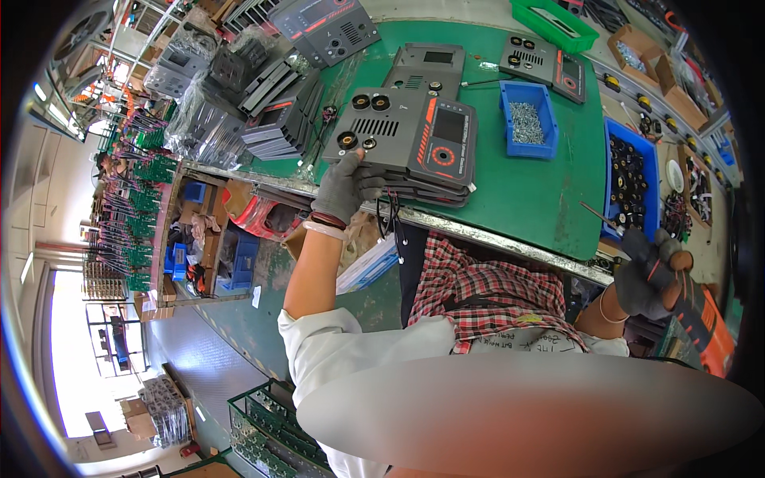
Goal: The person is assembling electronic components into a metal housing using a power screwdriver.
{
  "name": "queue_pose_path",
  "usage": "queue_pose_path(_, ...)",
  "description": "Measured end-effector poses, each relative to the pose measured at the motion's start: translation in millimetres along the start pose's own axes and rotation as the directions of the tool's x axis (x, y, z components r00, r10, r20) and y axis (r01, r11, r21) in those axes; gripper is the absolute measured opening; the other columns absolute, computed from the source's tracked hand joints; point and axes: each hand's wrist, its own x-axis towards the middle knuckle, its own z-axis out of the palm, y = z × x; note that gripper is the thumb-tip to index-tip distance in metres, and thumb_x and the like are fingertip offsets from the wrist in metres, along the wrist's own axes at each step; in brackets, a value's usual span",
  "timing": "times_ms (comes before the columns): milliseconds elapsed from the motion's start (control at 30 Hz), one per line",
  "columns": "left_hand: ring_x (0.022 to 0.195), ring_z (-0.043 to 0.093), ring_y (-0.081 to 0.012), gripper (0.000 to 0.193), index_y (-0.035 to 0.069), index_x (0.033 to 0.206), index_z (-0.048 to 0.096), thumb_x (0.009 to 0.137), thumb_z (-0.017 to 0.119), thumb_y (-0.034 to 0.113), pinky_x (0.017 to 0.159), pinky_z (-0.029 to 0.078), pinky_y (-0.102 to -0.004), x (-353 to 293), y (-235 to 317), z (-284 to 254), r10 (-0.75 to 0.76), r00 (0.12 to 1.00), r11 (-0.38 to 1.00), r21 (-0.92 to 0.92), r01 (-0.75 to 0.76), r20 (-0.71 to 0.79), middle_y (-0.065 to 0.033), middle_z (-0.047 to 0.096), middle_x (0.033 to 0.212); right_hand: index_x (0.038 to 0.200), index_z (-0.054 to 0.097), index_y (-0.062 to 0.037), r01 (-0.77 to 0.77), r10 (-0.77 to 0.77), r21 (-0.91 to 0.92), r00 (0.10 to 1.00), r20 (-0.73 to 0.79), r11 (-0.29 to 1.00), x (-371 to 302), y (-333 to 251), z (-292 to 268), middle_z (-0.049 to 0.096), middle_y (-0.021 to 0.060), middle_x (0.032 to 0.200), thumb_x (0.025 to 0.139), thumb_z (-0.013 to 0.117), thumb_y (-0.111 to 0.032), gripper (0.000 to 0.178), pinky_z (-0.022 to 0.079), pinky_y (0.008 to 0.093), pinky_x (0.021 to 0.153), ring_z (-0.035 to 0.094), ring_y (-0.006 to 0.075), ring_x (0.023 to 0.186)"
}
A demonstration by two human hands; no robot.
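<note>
My left hand (344,189), in a grey glove, grips the near left corner of a grey front panel (398,147), thumb on top beside a round socket. That panel lies on a stack of similar panels at the table's front edge, black wires (390,219) hanging below. It carries a dark display window, an orange-ringed dial, vent slots and round sockets. At the far right my right hand (652,271), also gloved, is closed around an orange and black power screwdriver (708,323). Its long bit points toward the blue bin of black round fittings (635,185).
A blue tray of screws (526,123) stands on the green table (510,199). More panels (544,64) lie behind, and stacked ones (279,131) stand at the left. A green tray (558,24) sits at the back. Cardboard boxes (635,52) line the right side.
</note>
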Motion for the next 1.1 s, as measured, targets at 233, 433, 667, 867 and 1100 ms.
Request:
queue_pose_path(233,0.049,0.057,-0.0171,0.032,0.003,0.093,0.052,0.083,0.051,0.034,0.040,0.045,-0.0256,-2,1,5,-0.002,0.995,0.983,0.180,0.020,-0.100,-0.0115,0.059,0.065,0.089,0.050,-0.0039,-0.462,0.474,0.106,0.865,-0.162,0.880,-3,60,-28,0.052,0.0069,0.081,0.078,0.056,-0.025,0.025,0.045,0.0387,0.075,0.053,0.0197,0.074)
queue_pose_path(433,0.046,0.054,-0.0149,0.033,0.004,0.078,0.057,0.083,0.051,0.035,0.041,0.042,-0.0275,-46,46,33,0.144,0.988,0.686,0.725,-0.057,-0.058,-0.0068,0.057,0.062,0.090,0.050,-0.0059,-0.672,0.738,0.305,0.610,-0.288,0.674,-34,124,-85,0.053,0.0061,0.080,0.079,0.055,-0.021,0.019,0.049,0.0377,0.068,0.055,0.0179,0.070)
queue_pose_path(667,0.070,0.057,-0.0307,0.026,0.003,0.082,0.059,0.080,0.048,0.027,0.063,0.045,-0.0373,85,80,136,0.377,0.607,-0.473,0.709,-0.523,0.700,-0.0130,0.060,0.075,0.091,0.047,-0.0056,-0.665,0.683,0.180,0.657,-0.319,0.725,-53,149,-106,0.053,0.0059,0.080,0.076,0.059,-0.027,0.029,0.050,0.0376,0.067,0.055,0.0184,0.071)
queue_pose_path(867,0.099,0.052,-0.0320,0.037,0.008,0.105,0.055,0.074,0.051,0.028,0.087,0.039,-0.0409,238,27,201,-0.089,0.882,-0.743,0.559,-0.368,0.463,-0.0174,0.056,0.104,0.086,0.049,-0.0048,-0.695,0.706,0.205,0.581,-0.404,0.689,-42,141,-94,0.052,0.0059,0.075,0.075,0.057,-0.027,0.027,0.050,0.0371,0.067,0.054,0.0175,0.067)
queue_pose_path(1100,0.127,0.019,-0.0347,0.085,0.014,0.136,0.016,0.064,0.058,0.030,0.101,0.023,-0.0439,255,1,198,0.012,0.917,-0.848,0.490,-0.202,0.398,-0.0189,0.017,0.139,0.077,0.053,-0.0050,-0.744,0.756,0.239,0.497,-0.425,0.624,-31,134,-87,0.052,0.0053,0.068,0.073,0.057,-0.031,0.027,0.047,0.0318,0.064,0.053,0.0167,0.064)
